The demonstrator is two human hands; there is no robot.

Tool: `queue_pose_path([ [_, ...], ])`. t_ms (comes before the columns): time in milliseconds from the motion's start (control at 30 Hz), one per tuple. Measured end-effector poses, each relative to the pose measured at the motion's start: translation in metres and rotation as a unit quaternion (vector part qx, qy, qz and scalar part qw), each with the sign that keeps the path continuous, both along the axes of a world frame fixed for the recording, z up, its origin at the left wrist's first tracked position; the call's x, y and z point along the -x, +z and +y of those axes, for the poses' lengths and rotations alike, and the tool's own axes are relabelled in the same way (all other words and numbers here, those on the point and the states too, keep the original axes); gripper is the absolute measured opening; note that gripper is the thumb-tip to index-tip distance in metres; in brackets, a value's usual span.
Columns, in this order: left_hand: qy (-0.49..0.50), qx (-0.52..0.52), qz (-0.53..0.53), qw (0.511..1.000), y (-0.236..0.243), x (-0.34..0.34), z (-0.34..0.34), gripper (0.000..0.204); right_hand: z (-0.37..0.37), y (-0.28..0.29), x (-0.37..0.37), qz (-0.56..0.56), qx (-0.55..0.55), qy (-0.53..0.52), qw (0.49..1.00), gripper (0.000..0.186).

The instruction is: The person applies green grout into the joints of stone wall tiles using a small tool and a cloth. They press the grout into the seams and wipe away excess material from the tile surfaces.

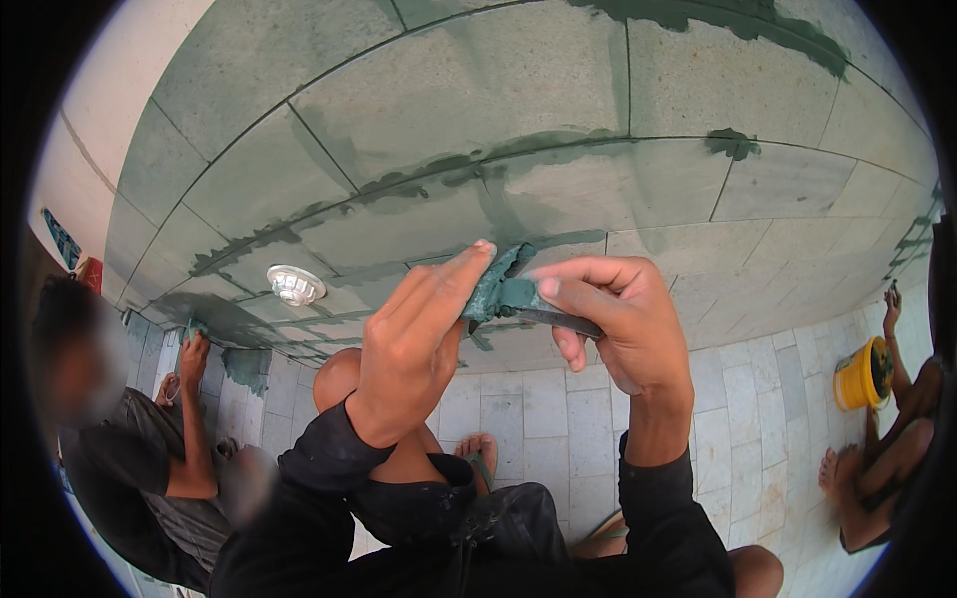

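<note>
My left hand (414, 324) is raised in front of the tiled wall, fingers together and stretched along a lump of wet dark-green grout (486, 296) held against its palm side. Facing it, my right hand (630, 319) pinches a small scraper (568, 321) between thumb and fingers; a thin dark strip of it shows below the thumb. The scraper's other end is smeared with green paste and meets the lump, so its full shape is hidden. Just beyond both hands, the wall (558, 80) of greenish-grey tiles has dark-green grout along its joints and smears on its faces.
A round silvery fitting (296, 285) sticks out of the wall at left. One person (150, 448) crouches at the left, a hand at the wall. Another person (887, 468) squats at the far right beside a yellow bucket (855, 377). Pale tiles cover the floor (543, 414).
</note>
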State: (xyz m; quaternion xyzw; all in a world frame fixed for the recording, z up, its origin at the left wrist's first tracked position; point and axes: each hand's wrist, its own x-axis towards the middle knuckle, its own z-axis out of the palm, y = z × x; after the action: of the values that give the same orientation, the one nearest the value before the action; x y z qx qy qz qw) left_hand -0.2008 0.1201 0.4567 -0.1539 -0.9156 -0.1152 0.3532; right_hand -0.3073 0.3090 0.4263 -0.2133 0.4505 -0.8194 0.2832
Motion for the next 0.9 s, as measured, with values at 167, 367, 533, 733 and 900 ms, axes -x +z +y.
queue_pose_path([
  [167, -0.001, 0.001, 0.007, 1.000, -0.001, 0.000, -0.002, 0.069, 0.001, -0.003, 0.002, -0.007, -0.002, 0.026, 1.000, 0.020],
  [367, 0.015, 0.005, 0.004, 1.000, -0.003, 0.002, -0.007, 0.068, -0.001, 0.000, -0.002, -0.006, -0.001, 0.022, 1.000, 0.021],
  [533, 0.028, -0.031, -0.012, 0.999, -0.002, 0.000, -0.001, 0.064, 0.009, 0.000, 0.002, -0.023, 0.071, 0.083, 0.994, 0.028],
  [733, 0.025, -0.117, -0.048, 0.992, -0.012, -0.001, -0.006, 0.057, 0.034, -0.001, 0.014, 0.007, 0.172, -0.078, 0.982, 0.043],
  [900, 0.013, -0.128, -0.072, 0.989, -0.004, -0.009, 0.007, 0.056, 0.065, 0.003, 0.028, 0.072, 0.207, -0.257, 0.941, 0.050],
])
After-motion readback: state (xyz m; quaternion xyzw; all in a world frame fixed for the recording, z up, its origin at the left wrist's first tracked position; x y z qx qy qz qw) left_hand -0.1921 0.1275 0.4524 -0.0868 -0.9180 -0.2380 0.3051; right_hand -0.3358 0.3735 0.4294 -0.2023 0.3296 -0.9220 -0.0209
